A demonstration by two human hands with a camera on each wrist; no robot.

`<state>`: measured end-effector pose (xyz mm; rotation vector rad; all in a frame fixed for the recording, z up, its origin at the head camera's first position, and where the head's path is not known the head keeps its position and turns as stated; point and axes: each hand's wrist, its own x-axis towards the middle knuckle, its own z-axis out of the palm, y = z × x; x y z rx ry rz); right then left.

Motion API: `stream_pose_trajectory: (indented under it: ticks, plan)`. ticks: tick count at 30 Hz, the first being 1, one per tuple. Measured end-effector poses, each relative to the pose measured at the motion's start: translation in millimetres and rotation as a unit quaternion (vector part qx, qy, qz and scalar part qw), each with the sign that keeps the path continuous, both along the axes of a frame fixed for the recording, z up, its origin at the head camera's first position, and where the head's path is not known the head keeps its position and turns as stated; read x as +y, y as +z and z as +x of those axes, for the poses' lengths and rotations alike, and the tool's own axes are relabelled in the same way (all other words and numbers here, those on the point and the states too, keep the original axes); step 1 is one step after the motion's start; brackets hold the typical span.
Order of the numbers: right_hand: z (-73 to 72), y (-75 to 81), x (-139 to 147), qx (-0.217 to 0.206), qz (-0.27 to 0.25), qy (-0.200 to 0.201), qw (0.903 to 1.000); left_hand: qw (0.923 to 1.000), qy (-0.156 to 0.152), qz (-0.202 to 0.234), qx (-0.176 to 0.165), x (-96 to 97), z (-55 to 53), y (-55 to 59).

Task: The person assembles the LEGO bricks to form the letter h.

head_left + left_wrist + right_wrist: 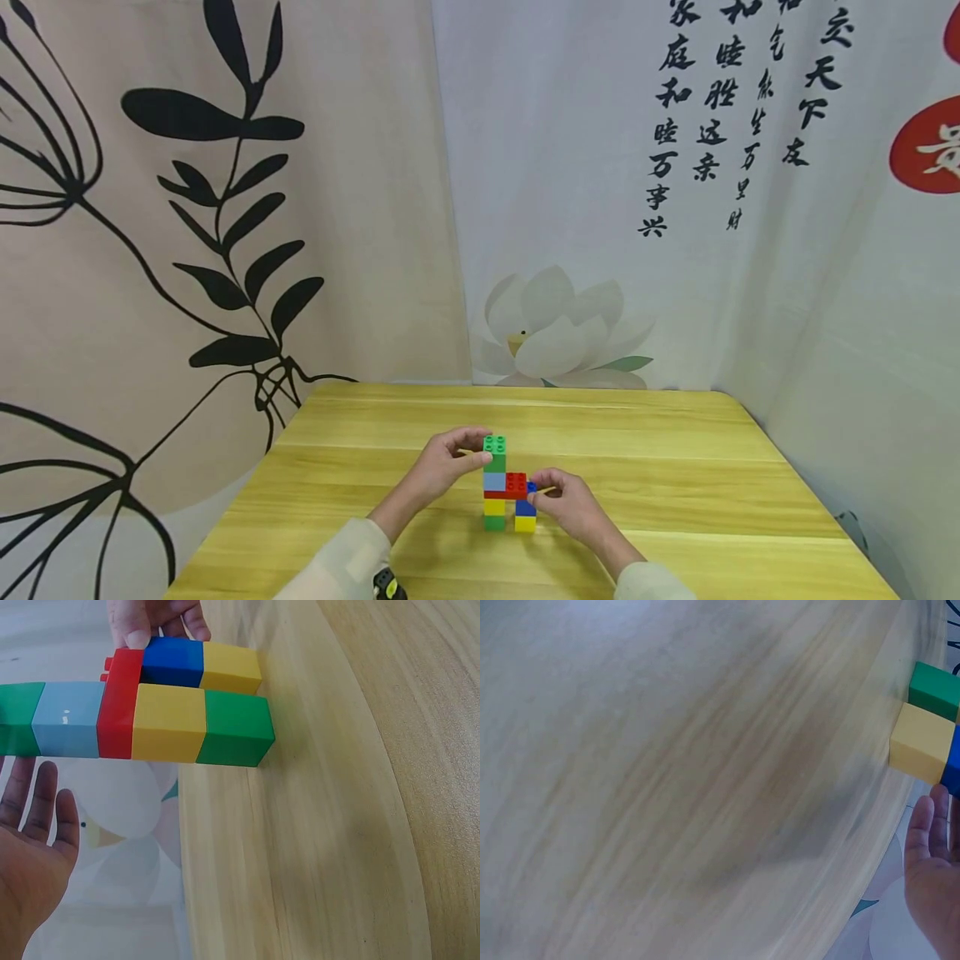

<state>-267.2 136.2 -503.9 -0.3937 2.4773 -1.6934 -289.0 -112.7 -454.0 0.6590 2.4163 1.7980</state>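
Observation:
A toy-brick structure (495, 483) of two columns, joined by a red brick (516, 485), stands upright over the wooden table. Its left column runs from a green brick (494, 461) on top through a light blue brick (69, 720) and the red one to yellow (169, 724) and green (236, 727) bricks. The shorter right column has a blue brick (172, 661) over a yellow brick (922, 742). My left hand (450, 458) holds the top green brick between thumb and fingers. At the right column, my right hand (573, 504) pinches the blue brick.
The wooden table (337, 433) spreads around the structure on all sides. Behind its far edge hangs a printed curtain (375, 208) with dark leaves, a pale lotus and Chinese writing. A small black and yellow object (388, 585) shows below the left sleeve (345, 558).

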Motion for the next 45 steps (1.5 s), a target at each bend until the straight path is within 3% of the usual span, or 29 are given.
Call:
stream_pose_trajectory:
  ticks: [12, 24, 45]
  plan:
    - [-1.8, -1.4, 0.9, -0.002, -0.007, 0.001, 1.0000, 0.9999, 0.013, 0.009, 0.003, 1.3, 2.3, -1.9]
    - [-0.2, -2.8, 0.8, -0.002, -0.007, 0.002, 1.0000, 1.0000, 0.002, 0.004, 0.005, 2.2, -1.7, -6.1]
    - [-1.1, -1.4, 1.4, -0.005, -0.012, 0.002, 0.9999, 1.0000, 0.000, -0.001, 0.007, 2.8, -1.8, 0.8]
